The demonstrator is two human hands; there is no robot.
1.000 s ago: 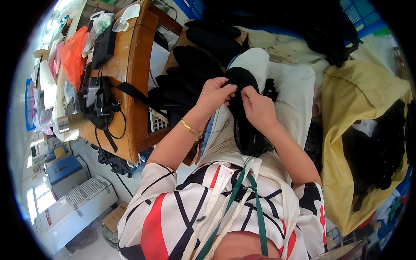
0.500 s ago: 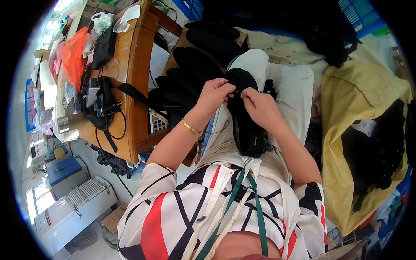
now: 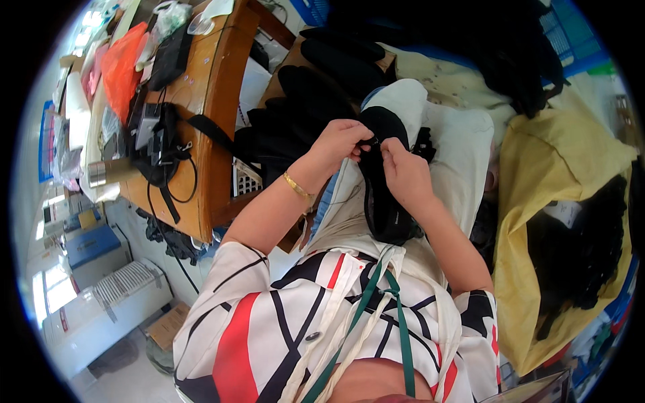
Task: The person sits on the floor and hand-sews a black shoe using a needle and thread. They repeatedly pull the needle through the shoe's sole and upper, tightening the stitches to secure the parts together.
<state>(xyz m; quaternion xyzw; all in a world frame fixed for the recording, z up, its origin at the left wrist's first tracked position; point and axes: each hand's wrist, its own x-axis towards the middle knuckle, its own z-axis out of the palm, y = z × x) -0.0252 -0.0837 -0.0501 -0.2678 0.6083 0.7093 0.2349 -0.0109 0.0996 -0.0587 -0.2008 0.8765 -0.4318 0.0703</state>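
Observation:
A black cloth shoe [image 3: 388, 208] lies lengthwise across my covered lap, its rounded toe away from me and its heel end near my waist. Over the shoe's upper, my left hand [image 3: 341, 142] is closed in a pinch on a small black piece [image 3: 371, 142]. Close beside it on the right, my right hand [image 3: 408, 176] also pinches, thumb against forefinger; whatever lies between these fingertips is too small to make out. A narrow gap separates the two hands. The shoe's middle is partly hidden by my fingers.
Several black shoes [image 3: 316, 94] are piled beyond my left arm. A wooden table [image 3: 225, 80] at the left holds a black bag [image 3: 158, 151] and an orange plastic bag [image 3: 125, 70]. On the right stands a yellow sack [image 3: 517, 282] with black items inside. Blue crates [image 3: 571, 40] are at the far side.
My hands have drawn slightly apart over the shoe, and more of the small black piece shows at my left fingertips. The view has shifted a little; the shoe stays on my lap.

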